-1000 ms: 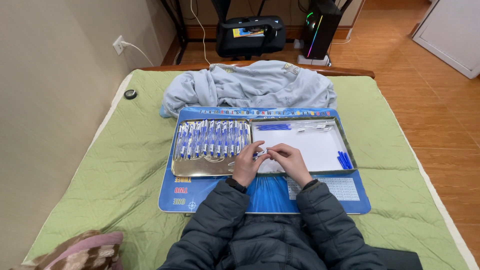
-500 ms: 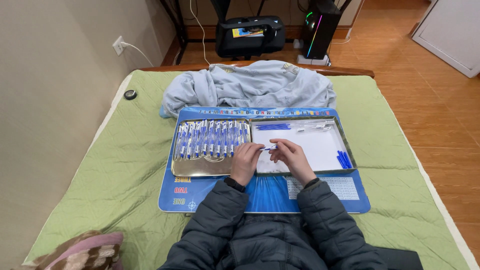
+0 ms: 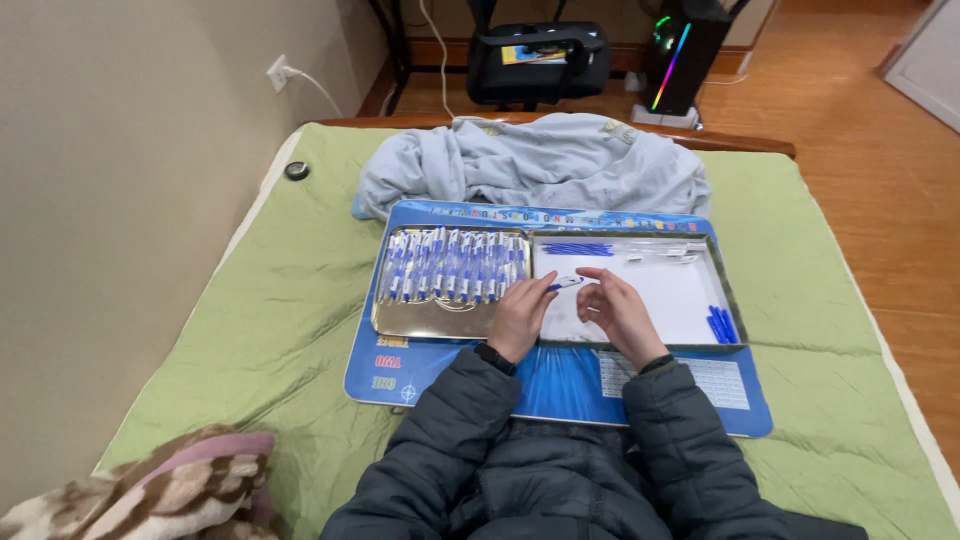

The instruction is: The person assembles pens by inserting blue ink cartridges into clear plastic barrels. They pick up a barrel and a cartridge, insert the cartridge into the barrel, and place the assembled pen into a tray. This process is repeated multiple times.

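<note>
Hands over open tin case on blue mat, on green bed. Left hand pinches small white-blue pen part at fingertips, above case divider. Right hand half open, fingers loosely curled, empty as far as visible, just right of part. Left half of case: row of blue-white pens. Right half: loose blue pieces at right edge. Step, by judgement: assembling pen; next calls for right hand meeting part, fine alignment. Part tiny, exact kind unclear; fingertips partly hidden.

The tray lies on the mat. Left of the tray sits the tin of pens. Behind the tray lies the blanket.
</note>
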